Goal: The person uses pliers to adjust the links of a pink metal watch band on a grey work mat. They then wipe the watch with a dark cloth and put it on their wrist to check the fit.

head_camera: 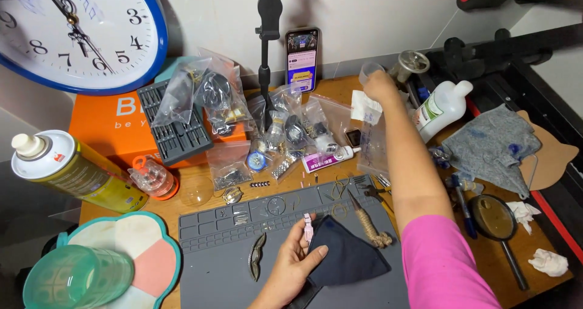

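Your left hand [296, 257] pinches dark cloth [346, 257] and small pink part [308, 227] over grey mat [212, 272]; wiping apparently unfinished. Right hand [379, 85] closed round clear cup [370, 72], far counter [340, 84].

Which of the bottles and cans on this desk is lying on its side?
The yellow-green spray can at far left lies tipped over; the white bottle near the right hand stands upright.

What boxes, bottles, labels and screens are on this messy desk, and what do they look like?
Phone: upright against the back wall, screen lit, purple and white.
Orange box: back left, flat, white lettering.
Spray can: left, lying tilted, yellow-green, white cap.
White bottle: back right, green label.
Tube: centre, lying flat, white and purple.
Clear bags: middle back, holding small metal parts.
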